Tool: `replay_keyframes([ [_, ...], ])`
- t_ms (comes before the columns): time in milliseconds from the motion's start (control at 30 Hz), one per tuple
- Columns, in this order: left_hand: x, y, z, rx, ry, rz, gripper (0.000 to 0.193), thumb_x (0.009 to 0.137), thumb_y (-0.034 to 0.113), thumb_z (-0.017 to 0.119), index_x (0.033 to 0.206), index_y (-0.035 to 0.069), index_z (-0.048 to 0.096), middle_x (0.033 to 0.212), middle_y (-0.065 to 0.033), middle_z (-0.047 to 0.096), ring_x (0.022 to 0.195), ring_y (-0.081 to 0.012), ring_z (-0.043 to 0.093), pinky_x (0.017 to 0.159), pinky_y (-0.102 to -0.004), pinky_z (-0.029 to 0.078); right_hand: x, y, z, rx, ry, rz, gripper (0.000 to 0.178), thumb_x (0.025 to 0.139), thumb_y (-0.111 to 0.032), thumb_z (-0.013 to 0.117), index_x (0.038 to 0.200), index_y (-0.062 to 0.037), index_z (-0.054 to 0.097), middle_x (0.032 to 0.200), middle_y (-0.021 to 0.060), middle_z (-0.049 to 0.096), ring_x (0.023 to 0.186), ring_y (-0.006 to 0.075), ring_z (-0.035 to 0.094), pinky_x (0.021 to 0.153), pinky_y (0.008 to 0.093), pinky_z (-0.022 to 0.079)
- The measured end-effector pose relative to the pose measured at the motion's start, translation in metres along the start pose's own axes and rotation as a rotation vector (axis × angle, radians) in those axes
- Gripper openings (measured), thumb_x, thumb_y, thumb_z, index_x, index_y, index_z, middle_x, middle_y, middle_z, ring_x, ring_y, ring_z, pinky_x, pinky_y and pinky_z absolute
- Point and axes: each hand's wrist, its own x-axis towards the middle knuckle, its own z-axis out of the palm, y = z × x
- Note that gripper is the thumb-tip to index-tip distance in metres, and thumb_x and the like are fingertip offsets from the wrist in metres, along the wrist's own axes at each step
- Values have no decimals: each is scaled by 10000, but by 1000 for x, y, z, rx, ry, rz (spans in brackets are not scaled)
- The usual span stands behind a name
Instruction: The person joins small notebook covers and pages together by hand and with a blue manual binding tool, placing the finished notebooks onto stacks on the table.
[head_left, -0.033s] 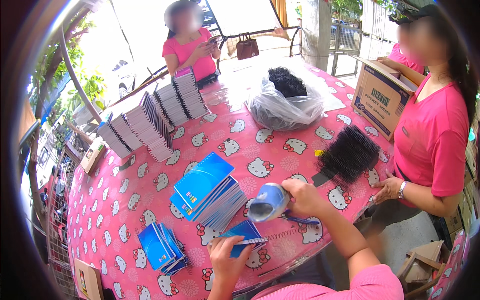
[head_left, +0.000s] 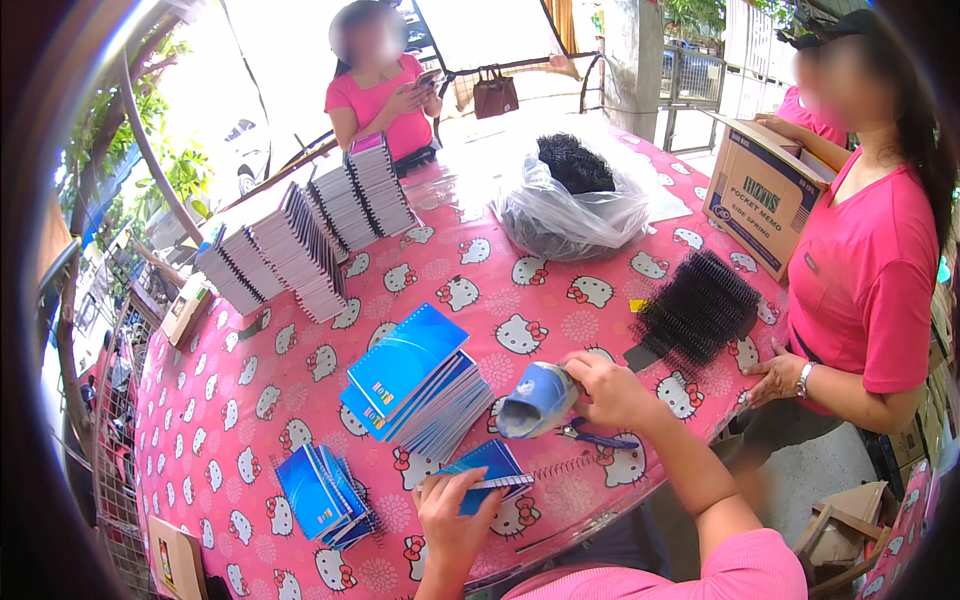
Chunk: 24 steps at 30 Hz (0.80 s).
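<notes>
My left hand (head_left: 455,505) pinches the edge of a small blue notebook (head_left: 482,462) near the table's front edge. A thin wire coil (head_left: 565,467) runs out from the notebook's edge to the right. Above it, my right hand (head_left: 605,388) is closed around a rounded blue-grey handheld tool (head_left: 538,402), whose exact kind I cannot make out. Blue-handled pliers (head_left: 605,437) lie just below that hand. Beyond the notebook stands a stack of blue notebooks (head_left: 415,375). A smaller pile of coil-bound blue notebooks (head_left: 322,497) lies to the left.
Black coils (head_left: 695,315) lie at the right, and a plastic bag (head_left: 570,215) holds more. Tall notebook stacks (head_left: 300,240) stand far left. A co-worker stands at the right by a cardboard box (head_left: 765,195); another person holds a phone at the back. A patterned pink cloth (head_left: 230,450) covers the table.
The blue-grey tool in my right hand has shifted very slightly upward. My left hand and the notebook stay in place.
</notes>
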Motion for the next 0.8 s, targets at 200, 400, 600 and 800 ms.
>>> replay_keyframes([
  [200,-3,-3,-1,66,1,22,311,614,105,838,900,93,718,838,-71,693,806,-243,610,757,-363,460,-6,-54,-22,-50,35,-154,296,809,-209,685,1057,-62,620,1163,110,604,1068,280,579,826,390,477],
  [400,-4,-1,-2,64,-1,15,275,640,100,821,894,85,718,853,-78,696,816,-249,609,757,-368,462,-21,-107,2,-1,-117,-246,209,853,-257,654,894,-56,611,943,94,590,949,260,577,794,374,450],
  [600,-4,0,-6,49,-13,-3,256,652,74,807,892,72,718,854,-88,695,821,-256,611,749,-370,474,-18,-117,6,33,159,-348,181,819,-209,683,906,-66,615,868,83,548,872,261,553,762,381,432],
  [800,-4,3,-2,34,2,-31,278,640,58,803,905,71,719,859,-87,696,822,-258,614,751,-373,475,-24,-111,16,-29,-10,-306,184,830,-215,667,923,-67,609,884,81,555,897,251,556,780,387,424],
])
